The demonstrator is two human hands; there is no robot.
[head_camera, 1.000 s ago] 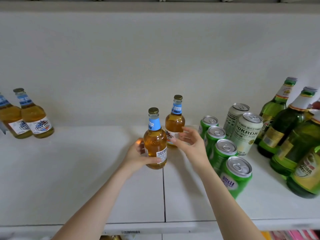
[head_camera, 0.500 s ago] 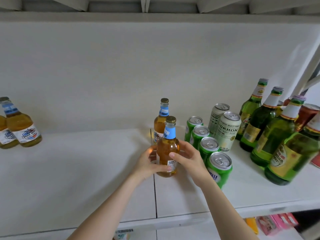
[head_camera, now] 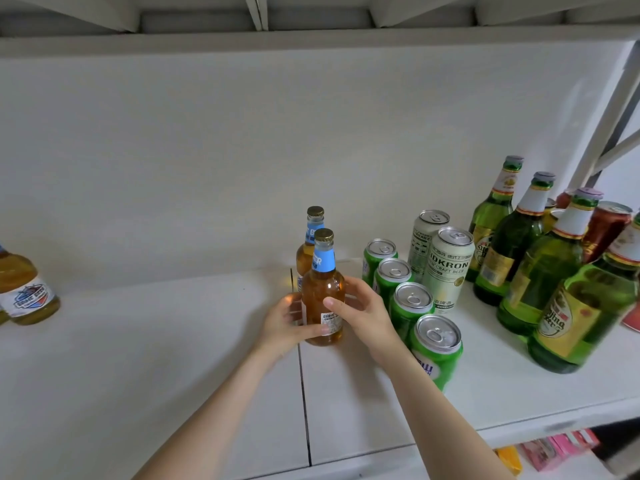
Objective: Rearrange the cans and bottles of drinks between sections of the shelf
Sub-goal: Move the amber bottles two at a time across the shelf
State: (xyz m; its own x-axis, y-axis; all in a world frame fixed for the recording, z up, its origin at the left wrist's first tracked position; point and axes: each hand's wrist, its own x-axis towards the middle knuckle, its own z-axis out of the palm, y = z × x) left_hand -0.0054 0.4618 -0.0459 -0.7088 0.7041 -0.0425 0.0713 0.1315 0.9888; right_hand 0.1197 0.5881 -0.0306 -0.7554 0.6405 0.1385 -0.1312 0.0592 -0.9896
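An amber bottle (head_camera: 323, 292) with a blue neck label stands upright on the white shelf (head_camera: 173, 358), just right of the seam between two shelf boards. My left hand (head_camera: 282, 325) grips its left side with the thumb across the lower label. My right hand (head_camera: 363, 315) grips its right side, thumb on the front. A second amber bottle (head_camera: 309, 244) of the same kind stands right behind it. A row of green cans (head_camera: 412, 306) runs beside my right hand.
Two pale tall cans (head_camera: 448, 268) stand behind the green ones. Several green glass bottles (head_camera: 540, 268) and a red can (head_camera: 604, 230) crowd the right end. Another amber bottle (head_camera: 24, 289) stands at the far left. Pink packets (head_camera: 557, 448) lie below the shelf.
My left hand carried the bottle rightward across the seam and set it in front of the second bottle. My right hand closed onto its right side. The view shifted right.
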